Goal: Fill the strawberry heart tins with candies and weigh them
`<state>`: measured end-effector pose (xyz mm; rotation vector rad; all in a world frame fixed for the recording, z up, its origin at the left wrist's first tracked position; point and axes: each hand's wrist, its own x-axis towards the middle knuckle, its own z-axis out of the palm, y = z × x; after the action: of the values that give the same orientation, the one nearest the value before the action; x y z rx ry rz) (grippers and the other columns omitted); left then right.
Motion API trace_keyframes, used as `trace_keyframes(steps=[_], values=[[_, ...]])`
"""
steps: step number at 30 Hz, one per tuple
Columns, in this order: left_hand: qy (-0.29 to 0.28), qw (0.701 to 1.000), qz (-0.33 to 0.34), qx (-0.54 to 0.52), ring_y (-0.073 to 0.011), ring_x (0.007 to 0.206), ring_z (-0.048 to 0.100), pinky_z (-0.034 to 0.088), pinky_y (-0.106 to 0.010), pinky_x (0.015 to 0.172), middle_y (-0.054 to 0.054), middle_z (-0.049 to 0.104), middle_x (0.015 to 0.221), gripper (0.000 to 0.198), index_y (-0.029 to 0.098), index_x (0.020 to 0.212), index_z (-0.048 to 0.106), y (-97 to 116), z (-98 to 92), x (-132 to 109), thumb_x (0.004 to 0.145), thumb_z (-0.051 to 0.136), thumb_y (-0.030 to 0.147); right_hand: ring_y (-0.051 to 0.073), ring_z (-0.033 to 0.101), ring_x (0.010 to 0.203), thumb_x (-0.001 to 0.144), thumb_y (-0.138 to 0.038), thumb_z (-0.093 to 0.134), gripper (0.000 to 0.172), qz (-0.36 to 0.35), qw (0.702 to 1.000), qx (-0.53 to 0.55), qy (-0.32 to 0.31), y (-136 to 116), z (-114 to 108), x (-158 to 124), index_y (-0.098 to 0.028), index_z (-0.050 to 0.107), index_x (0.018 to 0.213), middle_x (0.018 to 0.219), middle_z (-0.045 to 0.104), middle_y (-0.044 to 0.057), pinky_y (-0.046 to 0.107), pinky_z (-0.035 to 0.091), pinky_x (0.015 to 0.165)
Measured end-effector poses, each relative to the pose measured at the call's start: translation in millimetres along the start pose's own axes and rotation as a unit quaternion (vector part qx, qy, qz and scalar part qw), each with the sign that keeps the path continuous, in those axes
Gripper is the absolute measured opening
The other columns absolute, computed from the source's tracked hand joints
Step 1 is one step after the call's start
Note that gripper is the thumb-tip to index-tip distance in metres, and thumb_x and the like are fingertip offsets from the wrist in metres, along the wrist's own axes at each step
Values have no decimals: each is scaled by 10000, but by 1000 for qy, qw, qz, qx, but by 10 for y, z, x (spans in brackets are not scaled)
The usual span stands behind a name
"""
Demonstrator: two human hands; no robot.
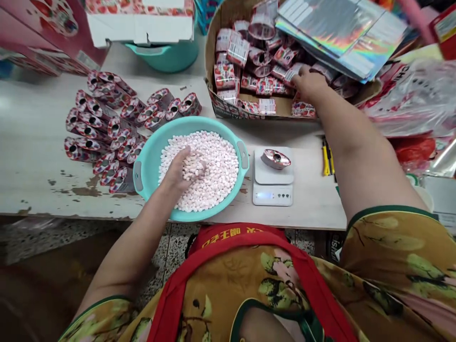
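Note:
My left hand (176, 172) is in the turquoise bowl (194, 216), its fingers curled around a handful of small white-pink candies (217, 166). At the far right, my right hand (310, 86) reaches into a cardboard box (249, 113) of loose printed oval packs (264, 86). Its fingers bend down onto one of the packs, and the fingertips are partly hidden. A single oval pack (276, 159) with a dark round hole on top rests on the white digital scale (273, 189), between the bowl and my right arm.
Several filled-looking oval packs (96, 126) stand grouped left of the bowl. Behind them is another turquoise basin (174, 56) under a white-and-red carton (142, 26). Shiny silver sheets (342, 35) lie over the box. A yellow cutter (326, 159) and plastic bags (416, 95) are at the right.

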<state>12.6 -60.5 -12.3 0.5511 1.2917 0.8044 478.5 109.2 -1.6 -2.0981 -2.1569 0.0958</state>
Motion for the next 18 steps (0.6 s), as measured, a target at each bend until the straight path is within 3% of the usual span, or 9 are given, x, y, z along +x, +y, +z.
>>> trace_keyframes(steps=[2, 5, 8, 12, 14, 15, 18], values=[[13, 998, -17, -51, -121, 429, 520, 316, -196, 340, -32, 619, 622, 382, 187, 829, 594, 35, -12, -11, 862, 682, 557, 21, 660, 1224, 616, 90, 718, 246, 31, 998, 58, -1, -16, 49, -35, 32, 481, 651, 1504, 478, 366, 99, 425, 822], [11, 994, -23, -105, -99, 390, 485, 277, -167, 314, -20, 596, 584, 371, 194, 780, 551, 122, -16, -80, 968, 581, 513, 48, 605, 1331, 549, 89, 670, 296, 53, 991, 121, 28, -43, 37, -95, 0, 387, 549, 1484, 522, 328, 13, 341, 721], [26, 986, 6, -162, -117, 452, 566, 344, -161, 324, -55, 679, 674, 388, 190, 813, 583, 219, -11, -146, 1038, 442, 473, 54, 575, 1354, 605, -6, 607, 321, 77, 988, 123, 51, -69, -50, -128, -15, 314, 473, 1432, 585, 283, -1, 249, 640], [40, 981, -30, -190, -132, 483, 590, 394, -166, 338, -64, 664, 645, 425, 185, 775, 572, 317, -19, -187, 1050, 423, 473, 126, 590, 1344, 564, -66, 691, 305, 128, 983, 105, 80, -8, -341, -227, -8, 410, 459, 1312, 689, 227, 55, 230, 577], [8, 976, -41, -213, -110, 446, 536, 344, -144, 322, -40, 626, 601, 436, 191, 742, 547, 367, -42, -211, 1058, 410, 458, 136, 655, 1248, 574, -94, 738, 190, 148, 978, 102, 103, 85, -540, -383, 10, 580, 570, 1162, 766, 150, 88, 284, 591], [-8, 973, -26, -230, -107, 457, 539, 345, -139, 327, -34, 637, 618, 436, 195, 753, 559, 391, -56, -223, 1060, 409, 465, 124, 688, 1169, 586, -114, 766, 183, 150, 971, 115, 145, 127, -634, -496, 10, 662, 672, 1093, 784, 111, 105, 325, 613], [8, 968, 20, -251, -134, 539, 620, 426, -167, 369, -48, 711, 730, 406, 215, 848, 635, 427, -82, -220, 1034, 455, 527, 63, 697, 927, 700, -182, 800, 432, 87, 909, 291, 285, 92, -826, -909, -69, 738, 1113, 1099, 772, 59, 162, 432, 679]])
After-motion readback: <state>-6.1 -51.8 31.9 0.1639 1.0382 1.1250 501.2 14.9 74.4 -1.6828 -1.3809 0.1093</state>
